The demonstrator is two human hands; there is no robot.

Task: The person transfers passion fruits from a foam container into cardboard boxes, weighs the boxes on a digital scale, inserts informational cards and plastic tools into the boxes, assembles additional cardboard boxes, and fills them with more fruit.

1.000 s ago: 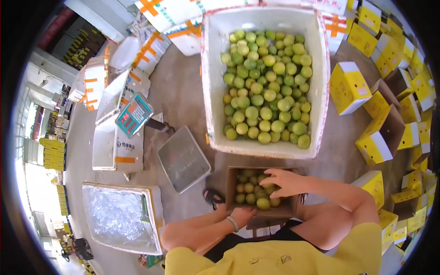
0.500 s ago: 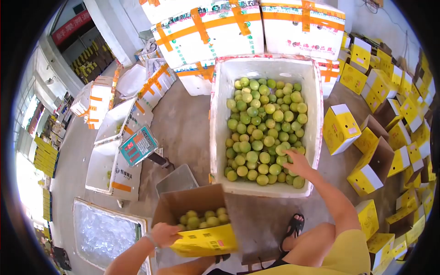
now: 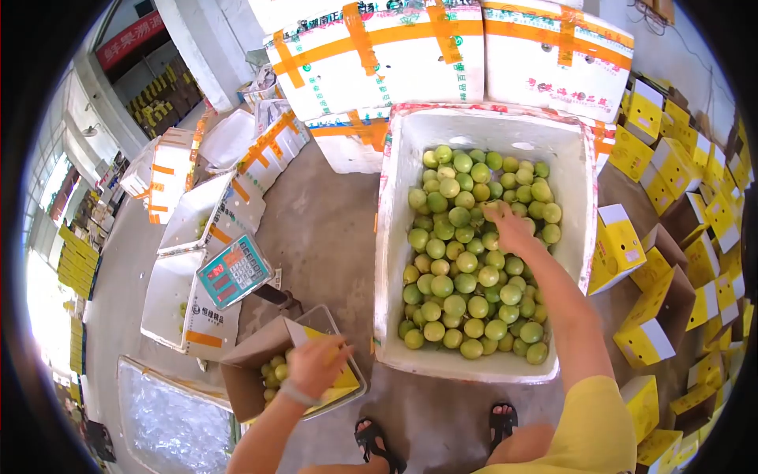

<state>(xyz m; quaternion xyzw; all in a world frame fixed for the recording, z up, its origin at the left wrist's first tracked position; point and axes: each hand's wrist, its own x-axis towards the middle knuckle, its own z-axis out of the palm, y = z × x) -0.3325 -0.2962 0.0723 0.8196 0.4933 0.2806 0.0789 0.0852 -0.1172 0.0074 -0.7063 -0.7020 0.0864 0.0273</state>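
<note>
Round green-yellow fruits (image 3: 466, 261) fill much of a large white foam box (image 3: 384, 261). My right hand (image 3: 509, 227) is among the upper fruits, fingers apart and touching them; whether one is held between them is hidden. At lower left, a yellow-and-brown carton (image 3: 245, 387) with several of the fruits (image 3: 274, 371) inside stands tilted over the grey scale platform (image 3: 328, 320). Over the carton's near right side is my left hand (image 3: 316, 367), its fingers stretched out to the right with nothing visible in them.
A scale display (image 3: 234, 271) stands behind the carton. Open foam boxes (image 3: 170, 308) line the left, one holding clear plastic (image 3: 170, 419). Taped foam boxes (image 3: 379, 71) are stacked at the back. Yellow cartons (image 3: 616, 245) lie heaped on the right.
The carton has gone left onto the scale platform, and my left hand has come off its edge. My right hand has moved from the fruits' lower right to the upper middle.
</note>
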